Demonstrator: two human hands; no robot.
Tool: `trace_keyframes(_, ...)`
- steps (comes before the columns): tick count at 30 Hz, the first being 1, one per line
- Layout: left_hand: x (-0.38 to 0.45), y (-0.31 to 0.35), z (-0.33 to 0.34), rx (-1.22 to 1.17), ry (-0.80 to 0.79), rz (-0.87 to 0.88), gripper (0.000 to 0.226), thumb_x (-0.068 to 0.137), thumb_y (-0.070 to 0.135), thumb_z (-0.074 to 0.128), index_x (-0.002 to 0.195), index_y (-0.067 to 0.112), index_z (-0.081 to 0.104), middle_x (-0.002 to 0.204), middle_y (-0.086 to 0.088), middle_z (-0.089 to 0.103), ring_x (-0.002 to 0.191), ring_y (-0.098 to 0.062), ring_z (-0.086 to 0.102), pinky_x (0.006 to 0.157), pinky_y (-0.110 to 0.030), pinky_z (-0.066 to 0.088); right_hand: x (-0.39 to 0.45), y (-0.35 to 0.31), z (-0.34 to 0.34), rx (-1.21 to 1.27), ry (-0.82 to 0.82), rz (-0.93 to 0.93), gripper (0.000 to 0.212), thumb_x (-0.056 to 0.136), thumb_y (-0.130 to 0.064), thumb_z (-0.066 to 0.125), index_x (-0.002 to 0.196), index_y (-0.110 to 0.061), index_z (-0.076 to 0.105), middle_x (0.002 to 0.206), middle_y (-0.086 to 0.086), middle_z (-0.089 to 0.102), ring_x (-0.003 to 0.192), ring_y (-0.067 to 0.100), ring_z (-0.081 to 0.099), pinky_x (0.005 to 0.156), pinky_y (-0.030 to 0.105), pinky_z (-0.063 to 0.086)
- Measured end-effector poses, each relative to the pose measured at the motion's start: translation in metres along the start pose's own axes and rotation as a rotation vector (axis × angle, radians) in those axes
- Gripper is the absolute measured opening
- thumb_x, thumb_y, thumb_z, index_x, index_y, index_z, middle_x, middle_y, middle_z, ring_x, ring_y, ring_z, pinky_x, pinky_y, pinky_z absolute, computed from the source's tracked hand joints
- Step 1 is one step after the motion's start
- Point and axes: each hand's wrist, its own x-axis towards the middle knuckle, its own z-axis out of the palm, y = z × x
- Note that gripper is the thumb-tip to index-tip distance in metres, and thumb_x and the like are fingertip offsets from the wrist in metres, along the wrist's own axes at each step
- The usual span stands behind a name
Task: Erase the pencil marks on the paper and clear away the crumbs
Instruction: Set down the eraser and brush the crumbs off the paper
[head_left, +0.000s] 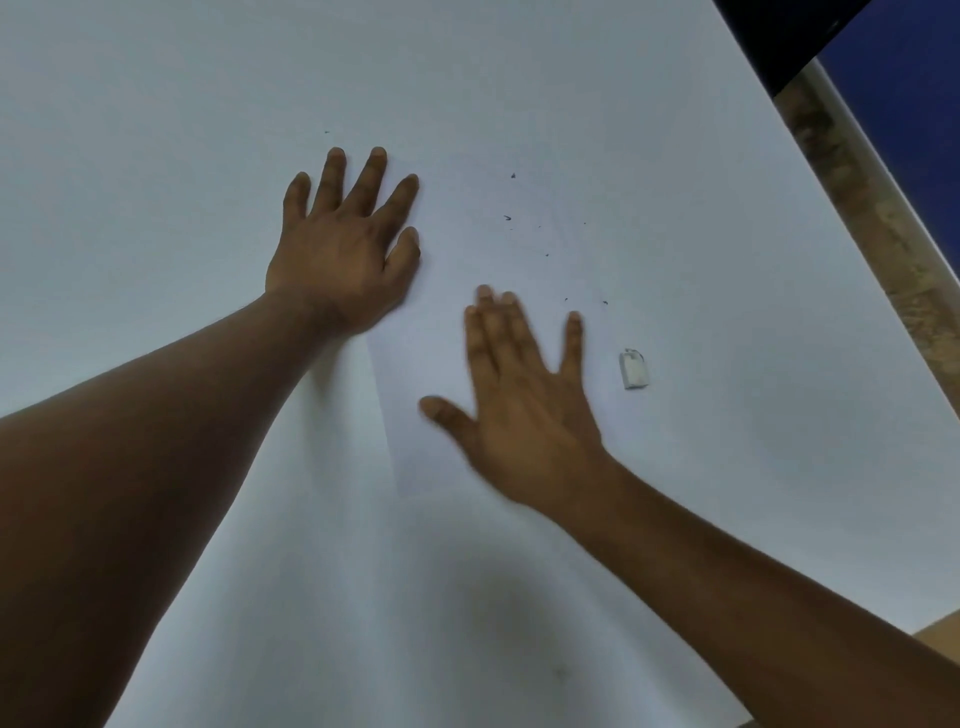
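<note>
From the head view, a wide white tabletop (156, 104) runs off toward its right edge, where a mottled brown strip (852, 208) and a dark blue surface (909, 104) begin; there is plenty of bare white surface to the left of and beyond the paper (493, 270). The paper's left edge shows as a faint line slanting from near the left hand (343, 249) down toward the person, so its long axis seems to run away from the viewer. The left hand lies flat with fingers spread, pressing on the paper's left edge. The right hand (524, 410), blurred, is flat over the paper with straight fingers and the thumb out. Dark crumbs (509, 218) are scattered on the paper beyond the right hand. A small white eraser (635, 370) lies just right of that hand, apart from it.
</note>
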Motion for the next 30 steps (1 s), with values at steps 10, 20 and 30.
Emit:
trace_keyframes(10,0.000,-0.001,0.000,-0.007,-0.006,-0.008,0.069,0.100,0.053,0.012,0.163,0.027,0.021,0.172,-0.007,0.013,0.157,-0.038,0.005,0.125,-0.059,0.007,-0.039,0.092,-0.043,0.315,0.450,0.218,0.055,0.100,-0.054,0.038,0.141,-0.018,0.048,0.142,0.003,0.050,0.125,0.025,0.048,0.101,0.045,0.039)
trace_keyframes(20,0.000,0.000,0.000,-0.014,0.003,-0.018,0.069,0.100,0.053,0.013,0.163,0.028,0.021,0.172,-0.005,0.013,0.158,-0.036,0.005,0.125,-0.058,0.007,-0.050,0.098,-0.012,0.430,0.382,0.325,0.023,0.092,-0.032,0.064,0.112,-0.023,0.064,0.094,-0.007,0.059,0.081,0.014,0.060,0.074,0.024,0.042)
trace_keyframes(30,0.001,0.000,0.001,-0.009,-0.004,-0.024,0.070,0.099,0.054,0.013,0.163,0.027,0.020,0.172,-0.003,0.013,0.158,-0.034,0.004,0.125,-0.056,0.007,0.108,0.129,-0.075,0.465,0.528,0.168,0.019,0.092,-0.033,0.065,0.104,-0.019,0.071,0.102,0.004,0.063,0.086,0.016,0.060,0.077,0.018,0.039)
